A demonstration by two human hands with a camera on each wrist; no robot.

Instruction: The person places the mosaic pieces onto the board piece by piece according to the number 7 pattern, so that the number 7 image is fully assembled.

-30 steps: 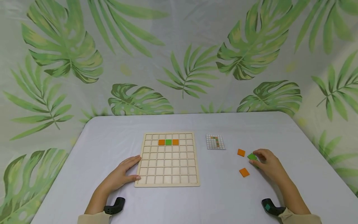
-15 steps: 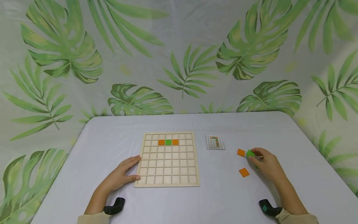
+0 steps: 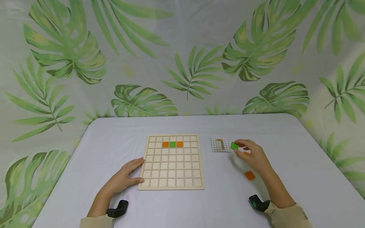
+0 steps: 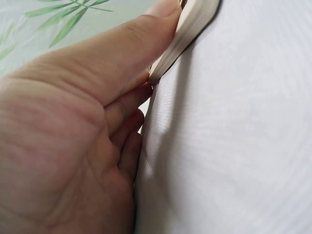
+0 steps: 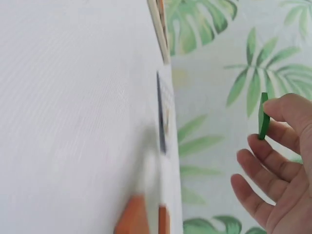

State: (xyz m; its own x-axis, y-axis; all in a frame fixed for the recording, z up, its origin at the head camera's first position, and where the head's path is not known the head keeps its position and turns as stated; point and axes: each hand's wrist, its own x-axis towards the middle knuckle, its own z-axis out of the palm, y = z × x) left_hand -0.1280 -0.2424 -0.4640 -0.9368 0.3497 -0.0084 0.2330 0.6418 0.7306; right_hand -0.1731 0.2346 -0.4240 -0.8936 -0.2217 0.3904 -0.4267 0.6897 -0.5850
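Held tile: a small, thin, flat square, the green tile, plain bright green on its face; the right wrist view shows it nearly edge-on, a darker green slab with straight sides.
Tile's place: in the air above the table, right of the wooden board and well apart from it.
Right hand: this hand pinches the green tile by its edges between thumb and fingertip; the remaining fingers are loosely bent and apart from it.
Left hand: this hand is spread along the board's left edge, fingers and thumb touching it, thumb near the near-left corner.
Board surface: pale wood, ruled into square cells, with a raised rim.
Tiles on board: in the second row from its far edge, an orange square, a green square and another orange square, side by side.
Pattern card: the gridded card, printed with orange and green cells, lies just right of the board.
Loose tiles: farther right of the board, one orange tile lies flat; a second orange tile is partly hidden behind the right hand.
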